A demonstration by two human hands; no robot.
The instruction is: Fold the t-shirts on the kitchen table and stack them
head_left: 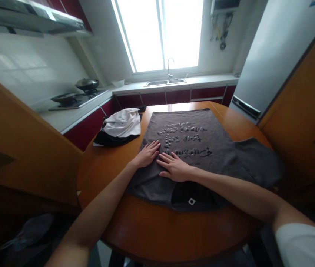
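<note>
A dark grey T-shirt point(185, 120) with raised lettering lies spread on the wooden table point(157, 237), its neck opening nearest me. Its right-hand sleeve stretches out toward the table's right edge. My left hand point(146, 154) rests flat on the shirt's left side, fingers stretched forward. Beside it my right hand point(175, 167) presses flat on the cloth just below the lettering, fingers spread and pointing left. Neither hand grips anything. The sleeve on the left is not in plain sight.
A pile of white and black clothes point(122, 124) sits at the table's back left. Beyond are a counter with a sink point(164, 82), a stove point(76, 100) holding pans, and a tall fridge point(274, 48) at right. An orange wooden panel point(26, 148) stands close on the left.
</note>
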